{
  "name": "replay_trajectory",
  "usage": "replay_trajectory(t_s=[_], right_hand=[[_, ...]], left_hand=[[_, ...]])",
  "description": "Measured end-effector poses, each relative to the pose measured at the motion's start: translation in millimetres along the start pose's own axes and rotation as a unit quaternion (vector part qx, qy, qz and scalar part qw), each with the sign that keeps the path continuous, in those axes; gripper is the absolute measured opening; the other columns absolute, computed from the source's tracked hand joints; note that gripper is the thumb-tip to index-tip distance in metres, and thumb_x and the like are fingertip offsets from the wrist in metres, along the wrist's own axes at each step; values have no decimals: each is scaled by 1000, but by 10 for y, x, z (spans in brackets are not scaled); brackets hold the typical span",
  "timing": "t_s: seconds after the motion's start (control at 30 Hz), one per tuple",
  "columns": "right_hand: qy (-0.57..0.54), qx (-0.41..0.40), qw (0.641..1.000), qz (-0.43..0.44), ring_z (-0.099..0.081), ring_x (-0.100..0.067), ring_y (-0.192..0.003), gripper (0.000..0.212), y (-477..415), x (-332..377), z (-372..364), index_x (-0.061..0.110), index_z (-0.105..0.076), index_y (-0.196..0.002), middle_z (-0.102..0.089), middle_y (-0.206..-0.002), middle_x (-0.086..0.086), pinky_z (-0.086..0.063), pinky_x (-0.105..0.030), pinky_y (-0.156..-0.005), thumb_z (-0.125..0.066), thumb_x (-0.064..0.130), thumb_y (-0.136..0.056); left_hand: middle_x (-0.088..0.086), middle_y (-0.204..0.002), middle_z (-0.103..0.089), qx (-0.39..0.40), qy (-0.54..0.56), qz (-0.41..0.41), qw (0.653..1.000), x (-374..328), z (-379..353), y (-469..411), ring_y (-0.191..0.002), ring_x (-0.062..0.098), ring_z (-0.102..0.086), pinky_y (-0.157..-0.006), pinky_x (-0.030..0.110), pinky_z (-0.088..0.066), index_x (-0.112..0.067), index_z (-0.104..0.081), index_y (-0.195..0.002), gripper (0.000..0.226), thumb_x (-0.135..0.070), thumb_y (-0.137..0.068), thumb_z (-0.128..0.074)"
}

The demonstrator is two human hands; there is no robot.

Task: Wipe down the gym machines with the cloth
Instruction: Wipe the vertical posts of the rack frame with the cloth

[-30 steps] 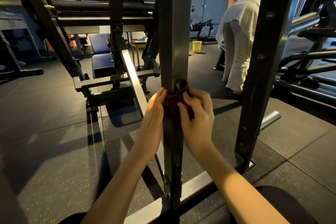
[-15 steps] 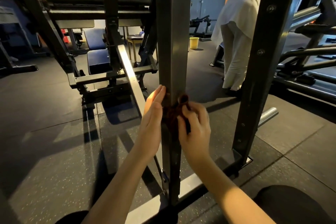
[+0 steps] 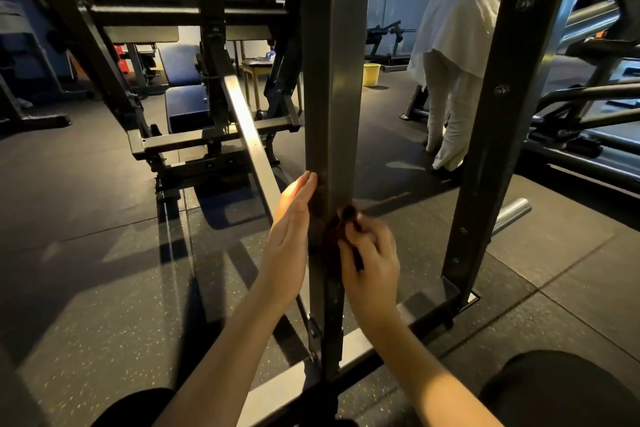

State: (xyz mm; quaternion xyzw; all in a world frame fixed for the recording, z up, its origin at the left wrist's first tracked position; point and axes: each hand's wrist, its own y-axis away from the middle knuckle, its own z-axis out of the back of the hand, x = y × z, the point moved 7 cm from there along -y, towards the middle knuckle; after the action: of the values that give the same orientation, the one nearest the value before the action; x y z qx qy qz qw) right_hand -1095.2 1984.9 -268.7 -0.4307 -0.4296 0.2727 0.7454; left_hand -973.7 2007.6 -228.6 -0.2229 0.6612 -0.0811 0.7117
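A person crouched on the rubber gym floor works a dark reddish-brown cloth against the lower part of a steel upright post of a weight machine. The right hand grips the cloth, its fingers curled over the bunched fabric and pressing it to the front face of the post; a small fold of cloth pokes out just above the fingertips, and the rest sits between them and the metal. The left hand holds nothing: its fingers are straight and together, laid flat along the left side of the post, just beside the cloth. Whether they touch the fabric cannot be told. The post rises from a pale base rail near the person's knees. To the right stands a second bolted upright. Behind, a person in white clothing bends over near a yellow bucket, and a padded bench sits at left.
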Motion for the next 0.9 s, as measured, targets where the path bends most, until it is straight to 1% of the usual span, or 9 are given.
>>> replay_trajectory(t_s=[0.13, 0.23, 0.3, 0.4, 0.5, 0.6, 0.7, 0.8, 0.9], right_hand=[[26, 40, 998, -38, -60, -26, -100, 20, 289, -109, -57, 20, -56, -105, -47, -117, 6, -59, -39, -70, -58, 20, -85], [2, 5, 1000, -6, -59, -25, -100, 16, -189, 194, 32, 23, -55, -103, -52, -117, 3, -51, -28, -77, -54, 26, -88], [4, -37, 998, 42, -59, -26, -95, 16, -454, 349, 71, 18, -59, -101, -56, -113, -3, -44, -23, -75, -58, 24, -86], [-5, -31, 998, 52, -58, -26, -100, 17, -291, 247, 12, 20, -55, -105, -51, -117, 1, -44, -20, -82, -56, 22, -88], [0, 15, 1000, -14, -59, -25, -102, 19, 233, -52, -91, 22, -53, -106, -49, -119, 5, -53, -27, -80, -53, 26, -88], [-20, 22, 997, -67, -60, -21, -101, 19, 290, -99, -102, 24, -53, -106, -53, -118, 3, -59, -36, -76, -51, 30, -88], [-66, -2, 995, -80, -59, -23, -107, 19, -146, 11, 18, 26, -54, -107, -55, -119, 1, -56, -42, -83, -50, 28, -89], [-95, -14, 995, -40, -59, -25, -108, 18, -385, 8, 80, 21, -57, -107, -51, -121, 5, -55, -41, -85, -53, 24, -91], [-89, 36, 992, -86, -56, -21, -114, 20, 54, -172, -63, 24, -53, -110, -45, -125, 9, -55, -41, -89, -49, 27, -91]], left_hand=[[-23, -139, -36, -1, -3, 19, 1000, 46, 8, 37, -115, -28, -38, -95, 0, -35, -35, -36, -138, 49, -43, -91, -25], [-17, -135, -46, 7, 13, 20, 1000, 76, 33, 71, -115, -19, -46, -91, 4, -40, -23, -41, -140, 50, -37, -94, -26], [-13, -124, -57, 2, 11, 23, 1000, 103, 61, 103, -112, -11, -54, -88, 6, -42, -22, -48, -132, 46, -38, -94, -27], [-30, -107, -63, -9, 2, 51, 999, 161, 95, 103, -104, -17, -54, -84, 4, -42, -31, -51, -122, 36, -40, -97, -26], [-46, -102, -57, -11, 2, 74, 997, 199, 84, 85, -104, -26, -47, -91, 5, -37, -38, -49, -124, 34, -52, -98, -34], [-40, -111, -52, -4, 11, 77, 997, 188, 51, 102, -101, -29, -45, -90, 5, -36, -32, -45, -134, 47, -54, -93, -43], [-34, -118, -48, 9, 10, 76, 997, 194, 50, 124, -105, -27, -44, -89, -1, -37, -31, -42, -137, 49, -49, -93, -33], [-36, -120, -45, 1, 9, 78, 997, 235, 64, 124, -107, -27, -41, -93, 2, -35, -38, -42, -132, 45, -46, -91, -26], [-37, -120, -47, -3, 5, 77, 997, 256, 49, 124, -109, -27, -43, -90, 0, -35, -40, -43, -132, 43, -46, -93, -27]])
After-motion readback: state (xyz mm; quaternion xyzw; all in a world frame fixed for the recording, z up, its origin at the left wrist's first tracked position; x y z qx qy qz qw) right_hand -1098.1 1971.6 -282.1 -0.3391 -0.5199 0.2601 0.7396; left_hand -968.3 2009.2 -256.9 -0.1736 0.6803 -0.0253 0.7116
